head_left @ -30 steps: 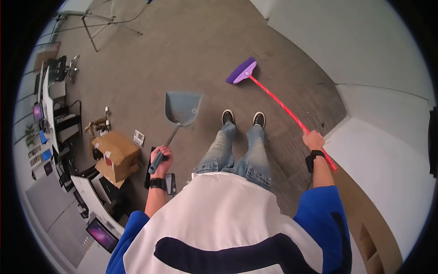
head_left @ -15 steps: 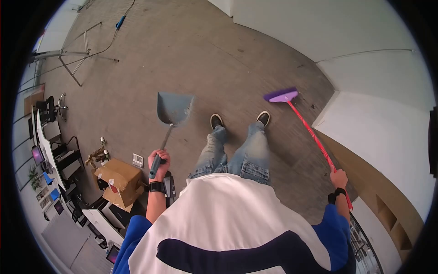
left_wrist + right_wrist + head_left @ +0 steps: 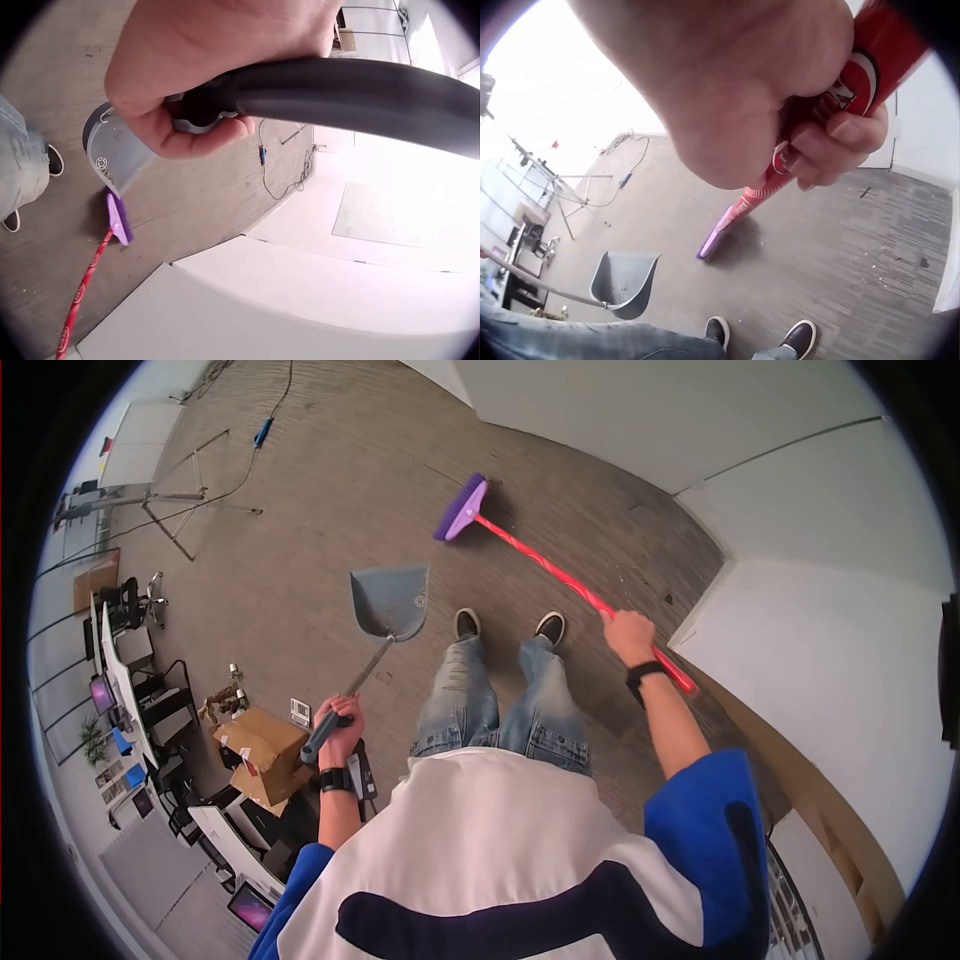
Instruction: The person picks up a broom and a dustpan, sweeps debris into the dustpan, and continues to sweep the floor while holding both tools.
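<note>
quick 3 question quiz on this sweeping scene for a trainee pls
1. True or false: the right hand grips the broom by its red handle.
2. What does the left hand hold? A) cardboard box B) dustpan C) cable
3. Fill in: the broom head is coloured ____.

Key:
1. True.
2. B, the dustpan, gripped by its long handle.
3. Purple; in the head view it lies on the floor beyond the shoes.

Grey-brown floor (image 3: 330, 500) runs up to white walls (image 3: 700, 420). Desks with monitors (image 3: 115, 690) line the left; a cardboard box (image 3: 262, 750) sits nearby. A metal stand (image 3: 185, 510) and cable (image 3: 265, 430) lie beyond.
</note>
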A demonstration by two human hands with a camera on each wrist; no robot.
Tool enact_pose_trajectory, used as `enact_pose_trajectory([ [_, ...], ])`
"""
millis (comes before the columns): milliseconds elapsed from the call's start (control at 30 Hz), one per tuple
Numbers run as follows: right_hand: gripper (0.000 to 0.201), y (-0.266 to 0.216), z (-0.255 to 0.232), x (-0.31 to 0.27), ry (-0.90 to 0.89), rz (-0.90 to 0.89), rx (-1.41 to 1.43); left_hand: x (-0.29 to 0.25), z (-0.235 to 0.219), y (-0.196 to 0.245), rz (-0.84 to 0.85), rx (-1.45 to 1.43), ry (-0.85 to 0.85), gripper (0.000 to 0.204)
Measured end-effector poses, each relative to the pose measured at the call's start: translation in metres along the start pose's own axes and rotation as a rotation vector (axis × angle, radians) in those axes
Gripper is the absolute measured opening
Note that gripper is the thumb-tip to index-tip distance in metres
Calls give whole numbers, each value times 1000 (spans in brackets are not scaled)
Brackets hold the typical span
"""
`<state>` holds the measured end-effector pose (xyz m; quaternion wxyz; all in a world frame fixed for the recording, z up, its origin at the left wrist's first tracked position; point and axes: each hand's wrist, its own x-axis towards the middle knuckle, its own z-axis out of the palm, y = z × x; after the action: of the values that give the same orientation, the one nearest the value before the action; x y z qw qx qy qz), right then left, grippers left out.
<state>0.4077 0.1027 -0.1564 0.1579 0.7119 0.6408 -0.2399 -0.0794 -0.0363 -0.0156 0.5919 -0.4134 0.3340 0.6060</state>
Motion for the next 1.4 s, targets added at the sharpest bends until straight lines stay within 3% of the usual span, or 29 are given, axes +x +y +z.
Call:
enact_pose_trajectory([
  [100, 48, -11, 14, 24, 16, 22, -47, -29, 7, -17, 64, -47, 19, 36],
  [200, 47, 35, 8, 20, -72, 59, -85, -39, 3, -16, 112, -80, 16, 45],
  [400, 49, 203, -14, -36, -82, 252, -226, -25, -1, -5, 187, 3, 23, 26],
  [467, 52, 239, -40, -71, -116, 319, -314, -23, 6, -15, 130, -19, 41, 13],
  [567, 56, 260, -66, -110, -22, 336, -398, -10, -9, 4, 174, 44, -24, 13],
  [700, 59, 257, -81, -154, -11, 400, -369, -11, -2, 2, 109, -10, 34, 9],
  [800, 60, 233, -65, -157, -7, 411, -263, -7, -6, 13, 122, 5, 2, 9],
  [867, 61, 197, -51, -139, -51, 444, -173, 0, -7, 22, 31, -27, 39, 9],
  [1000, 62, 144, -28, -101, -30, 473, -72, 5, -5, 25, 62, 101, 9, 15],
  [1233, 60, 142, -28, -24, -16, 590, 19, 32, 53, -4, -69, 255, 85, 23],
  [1300, 59, 137, -21, -6, -79, 720, 152, 52, 73, -2, -143, 306, 65, 22],
  [1400, 59, 135, 0, -25, -125, 752, 165, 80, 98, -8, -169, 421, 94, 29],
])
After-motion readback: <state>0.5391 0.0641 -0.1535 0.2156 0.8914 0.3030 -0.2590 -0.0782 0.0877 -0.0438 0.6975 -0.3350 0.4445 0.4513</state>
